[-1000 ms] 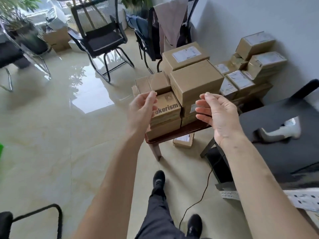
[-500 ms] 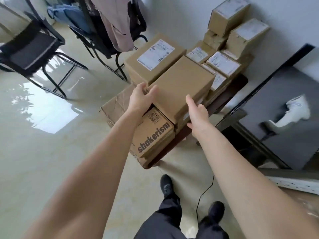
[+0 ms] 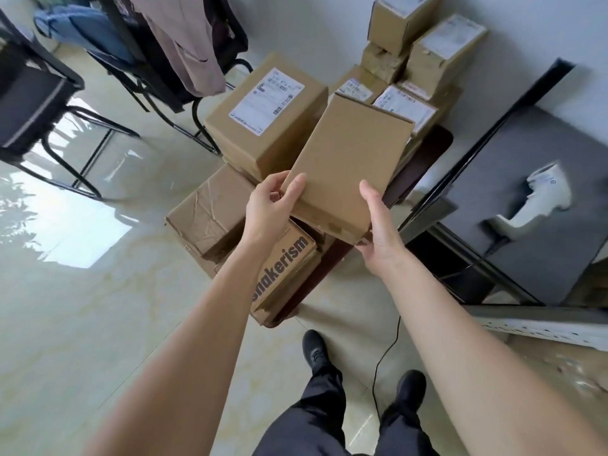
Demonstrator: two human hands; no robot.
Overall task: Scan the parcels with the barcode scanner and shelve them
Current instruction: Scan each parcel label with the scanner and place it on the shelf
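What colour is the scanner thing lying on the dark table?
The barcode scanner is white, lying on the dark grey table. The head view shows it, a bit blurred.

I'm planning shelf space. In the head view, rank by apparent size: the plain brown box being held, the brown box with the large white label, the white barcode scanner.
1-2. Plain brown box and labelled brown box: alike; the plain one is held nearer the camera, so unsure.
3. White barcode scanner.
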